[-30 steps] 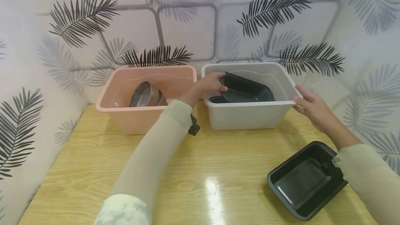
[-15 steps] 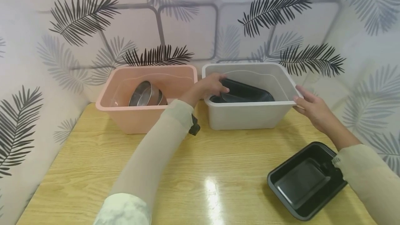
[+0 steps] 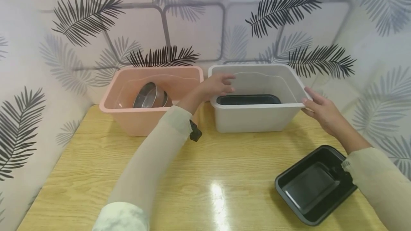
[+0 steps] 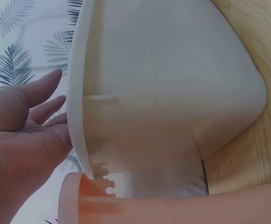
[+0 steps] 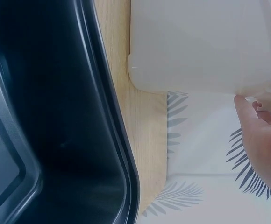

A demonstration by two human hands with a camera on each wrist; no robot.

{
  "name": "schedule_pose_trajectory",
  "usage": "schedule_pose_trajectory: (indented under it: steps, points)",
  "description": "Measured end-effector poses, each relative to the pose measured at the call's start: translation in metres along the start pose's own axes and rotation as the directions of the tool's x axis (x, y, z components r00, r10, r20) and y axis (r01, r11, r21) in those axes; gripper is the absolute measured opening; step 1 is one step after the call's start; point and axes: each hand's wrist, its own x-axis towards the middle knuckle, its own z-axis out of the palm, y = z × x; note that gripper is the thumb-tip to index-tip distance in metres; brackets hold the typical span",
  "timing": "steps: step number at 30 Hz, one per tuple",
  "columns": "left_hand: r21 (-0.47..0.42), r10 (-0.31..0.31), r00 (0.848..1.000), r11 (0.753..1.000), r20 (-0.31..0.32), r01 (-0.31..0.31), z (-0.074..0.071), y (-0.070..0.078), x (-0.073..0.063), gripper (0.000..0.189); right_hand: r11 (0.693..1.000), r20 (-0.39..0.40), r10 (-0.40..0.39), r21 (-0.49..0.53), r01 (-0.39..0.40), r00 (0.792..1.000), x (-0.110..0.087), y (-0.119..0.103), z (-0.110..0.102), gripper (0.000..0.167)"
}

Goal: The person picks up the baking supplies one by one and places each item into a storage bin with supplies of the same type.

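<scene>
- Where our left hand (image 3: 216, 85) hovers over the left rim of the grey bin (image 3: 257, 117), its fingers are straight and loose and grasp nothing; the left wrist view shows the palm (image 4: 18, 140) just beside the rim.
- Our right hand (image 3: 321, 111) rests against the bin's right front corner, fingers extended along the rim rather than curled round it.
- Inside the grey bin a black tray (image 3: 248, 99) lies flat on the bottom.
- A second black tray (image 3: 313, 184) sits on the table near our right forearm.
- Beside the grey bin stands a pink bin (image 3: 141, 120) with a metal sieve (image 3: 149, 96) leaning inside.
- Both bins stand on a glossy wooden table (image 3: 205, 174) against a wall (image 3: 192, 27) papered with leaf prints.
</scene>
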Motion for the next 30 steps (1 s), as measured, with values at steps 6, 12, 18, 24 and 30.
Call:
schedule_pose_trajectory:
  steps: [6, 12, 18, 24, 30]
  points:
    - [-0.097, 0.096, 0.995, 0.991, 0.011, -0.095, 0.007, -0.005, -0.012, 0.055, 0.998, 0.022, -0.023, 0.057, 0.022, 0.999, 0.0, 0.003, -0.001, 0.077]
    - [-0.111, 0.175, 0.984, 0.978, -0.016, -0.175, 0.02, -0.007, -0.032, 0.055, 1.0, 0.014, -0.018, 0.024, 0.018, 1.0, 0.0, 0.002, 0.0, 0.077]
    - [-0.177, 0.199, 0.98, 0.964, -0.015, -0.198, 0.047, -0.009, -0.06, 0.055, 0.999, 0.023, -0.021, 0.044, 0.02, 1.0, -0.001, 0.0, 0.001, 0.077]
    - [-0.208, 0.217, 0.976, 0.955, 0.002, -0.212, 0.073, -0.024, -0.085, 0.052, 0.998, 0.019, -0.026, 0.054, 0.025, 0.999, -0.001, 0.001, 0.002, 0.077]
    - [-0.212, 0.24, 0.969, 0.946, -0.054, -0.247, 0.099, -0.048, -0.097, 0.055, 0.997, 0.015, -0.02, 0.071, 0.018, 1.0, -0.001, 0.001, 0.001, 0.077]
